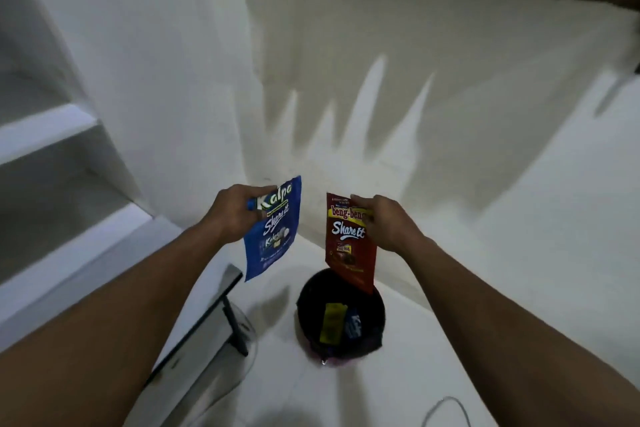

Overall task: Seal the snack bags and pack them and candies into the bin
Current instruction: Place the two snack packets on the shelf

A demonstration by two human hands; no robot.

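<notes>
Glossy flat snack bags (272, 229) above round bin (341, 315).

Snack bags (273, 236) (348, 246): two (one blue, one red). Bin (305, 308): one. Candy packs (333, 322) (352, 322) in bin: two.

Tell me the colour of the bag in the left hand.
The bag is blue; head view.

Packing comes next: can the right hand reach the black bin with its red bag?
Likely yes. The right hand holds the red bag over the black bin, whose open top shows only a yellow packet and a blue packet inside; nothing lies between them.
</notes>
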